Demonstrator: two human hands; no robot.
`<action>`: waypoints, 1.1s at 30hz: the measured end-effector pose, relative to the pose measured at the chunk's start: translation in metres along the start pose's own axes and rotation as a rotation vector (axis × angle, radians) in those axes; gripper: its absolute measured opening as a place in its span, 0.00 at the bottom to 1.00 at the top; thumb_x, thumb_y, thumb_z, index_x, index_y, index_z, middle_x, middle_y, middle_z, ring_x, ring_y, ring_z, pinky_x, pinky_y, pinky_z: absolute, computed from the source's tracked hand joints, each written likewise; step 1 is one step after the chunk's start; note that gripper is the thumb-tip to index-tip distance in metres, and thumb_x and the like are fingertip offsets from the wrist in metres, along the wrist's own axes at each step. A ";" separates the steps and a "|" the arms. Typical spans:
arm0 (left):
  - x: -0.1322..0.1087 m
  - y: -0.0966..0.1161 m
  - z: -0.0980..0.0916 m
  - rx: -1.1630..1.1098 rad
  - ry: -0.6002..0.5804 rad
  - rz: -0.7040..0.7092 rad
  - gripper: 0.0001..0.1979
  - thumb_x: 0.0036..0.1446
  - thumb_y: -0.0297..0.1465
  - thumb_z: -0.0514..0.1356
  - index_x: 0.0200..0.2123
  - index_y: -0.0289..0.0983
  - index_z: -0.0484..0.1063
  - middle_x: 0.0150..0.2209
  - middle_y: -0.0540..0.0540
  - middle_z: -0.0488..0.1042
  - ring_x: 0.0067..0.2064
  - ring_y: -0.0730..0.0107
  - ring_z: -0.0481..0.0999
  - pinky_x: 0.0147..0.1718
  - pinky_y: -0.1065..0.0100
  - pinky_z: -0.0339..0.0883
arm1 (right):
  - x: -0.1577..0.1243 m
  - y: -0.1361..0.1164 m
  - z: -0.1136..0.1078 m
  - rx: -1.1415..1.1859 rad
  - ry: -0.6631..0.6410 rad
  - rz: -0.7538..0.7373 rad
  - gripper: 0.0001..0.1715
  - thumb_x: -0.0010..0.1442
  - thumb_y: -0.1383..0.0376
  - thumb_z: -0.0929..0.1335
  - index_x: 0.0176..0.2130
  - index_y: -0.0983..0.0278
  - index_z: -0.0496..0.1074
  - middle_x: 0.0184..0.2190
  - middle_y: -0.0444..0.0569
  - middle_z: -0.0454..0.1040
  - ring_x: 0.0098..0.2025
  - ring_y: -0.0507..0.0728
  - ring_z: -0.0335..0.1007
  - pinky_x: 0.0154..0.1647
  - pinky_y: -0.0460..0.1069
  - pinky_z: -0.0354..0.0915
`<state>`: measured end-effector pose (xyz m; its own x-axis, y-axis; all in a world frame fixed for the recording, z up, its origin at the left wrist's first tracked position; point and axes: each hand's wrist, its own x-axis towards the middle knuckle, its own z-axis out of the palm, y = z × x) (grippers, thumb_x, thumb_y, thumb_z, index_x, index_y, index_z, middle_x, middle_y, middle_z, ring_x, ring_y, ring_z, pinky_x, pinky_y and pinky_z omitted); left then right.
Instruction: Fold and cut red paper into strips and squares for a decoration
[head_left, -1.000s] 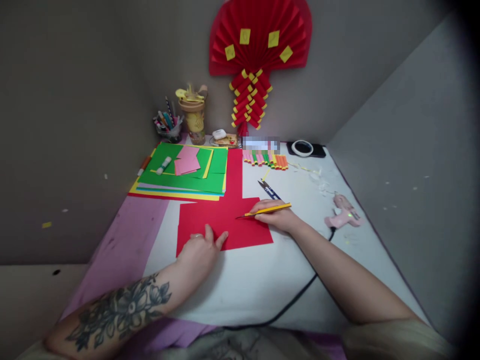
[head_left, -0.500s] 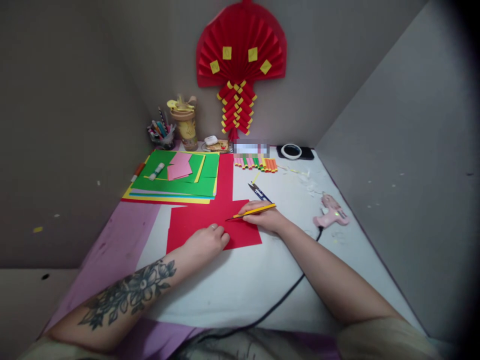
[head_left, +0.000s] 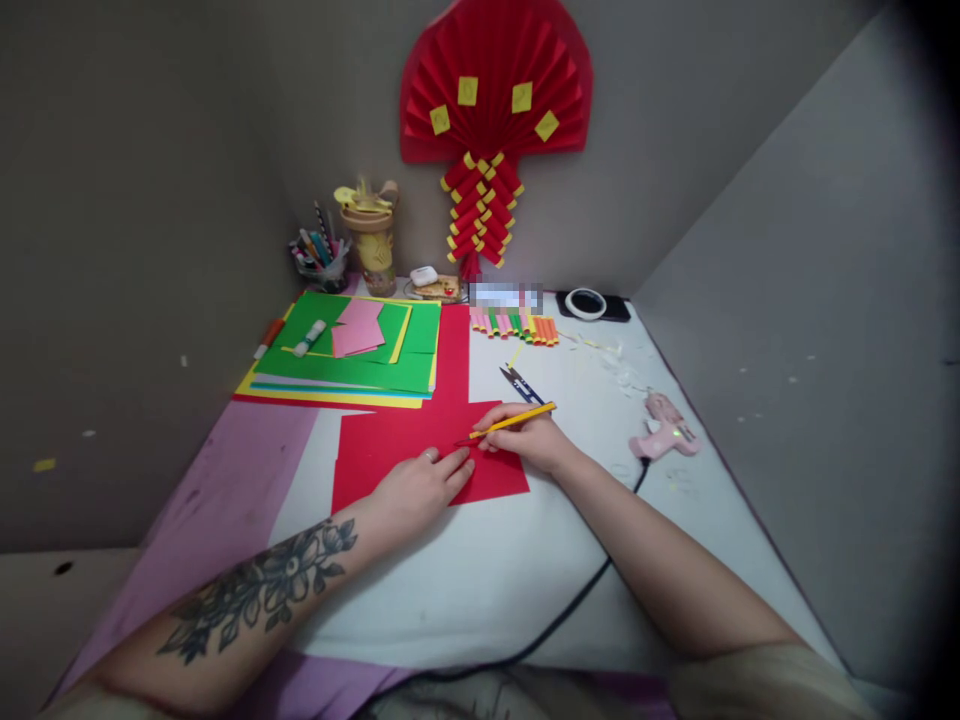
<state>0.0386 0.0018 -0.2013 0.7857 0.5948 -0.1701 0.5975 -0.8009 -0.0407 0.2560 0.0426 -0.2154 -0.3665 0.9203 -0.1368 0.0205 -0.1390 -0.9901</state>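
A sheet of red paper (head_left: 390,445) lies flat on the white table top (head_left: 480,580). My left hand (head_left: 420,485) rests on the sheet's front edge with fingers stretched out flat, pinning it down. My right hand (head_left: 525,440) is closed round a yellow pencil (head_left: 514,421), whose tip touches the red paper just beyond my left fingertips. A small pair of thread snips (head_left: 519,383) lies just behind my right hand.
A stack of green, yellow and pink paper (head_left: 352,345) with a glue stick (head_left: 309,338) lies at the back left. Rolled paper tubes (head_left: 514,327), a tape roll (head_left: 586,302), pen pot (head_left: 321,262) and jar (head_left: 371,240) line the back. A pink glue gun (head_left: 664,430) with black cable (head_left: 555,625) lies right. Red fan decoration (head_left: 491,90) hangs on the wall.
My left hand has slid right along the red paper towards the pencil tip, and its fingers now lie closer to my right hand. The pencil stays on the paper.
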 end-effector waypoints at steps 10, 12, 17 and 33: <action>-0.001 0.005 0.006 -0.007 0.004 -0.043 0.26 0.60 0.22 0.47 0.62 0.38 0.56 0.61 0.39 0.61 0.43 0.61 0.72 0.34 0.64 0.69 | 0.001 -0.006 0.016 -0.002 0.125 0.011 0.08 0.48 0.64 0.72 0.29 0.66 0.72 0.21 0.45 0.73 0.24 0.51 0.69 0.27 0.46 0.64; -0.002 0.005 0.006 -0.009 0.000 -0.041 0.27 0.59 0.22 0.46 0.62 0.38 0.56 0.62 0.39 0.61 0.43 0.60 0.73 0.32 0.64 0.69 | 0.001 -0.009 0.020 0.003 0.154 0.032 0.08 0.47 0.64 0.72 0.28 0.66 0.72 0.20 0.44 0.73 0.22 0.50 0.67 0.25 0.45 0.64; -0.004 0.006 0.005 -0.015 -0.026 -0.049 0.28 0.58 0.21 0.46 0.63 0.38 0.55 0.63 0.39 0.59 0.38 0.64 0.75 0.30 0.65 0.68 | 0.000 -0.014 0.028 -0.019 0.234 0.048 0.05 0.43 0.66 0.70 0.25 0.65 0.71 0.18 0.43 0.70 0.20 0.50 0.64 0.22 0.45 0.61; -0.005 0.007 0.001 -0.023 -0.072 -0.075 0.30 0.57 0.20 0.47 0.64 0.39 0.53 0.64 0.38 0.56 0.35 0.64 0.77 0.27 0.65 0.70 | -0.002 -0.008 0.022 -0.043 0.282 0.022 0.03 0.42 0.68 0.68 0.24 0.65 0.70 0.18 0.43 0.70 0.21 0.51 0.64 0.23 0.46 0.60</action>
<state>0.0382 -0.0066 -0.2015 0.7257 0.6457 -0.2374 0.6583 -0.7520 -0.0333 0.2360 0.0340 -0.2067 -0.0924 0.9835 -0.1554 0.0667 -0.1496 -0.9865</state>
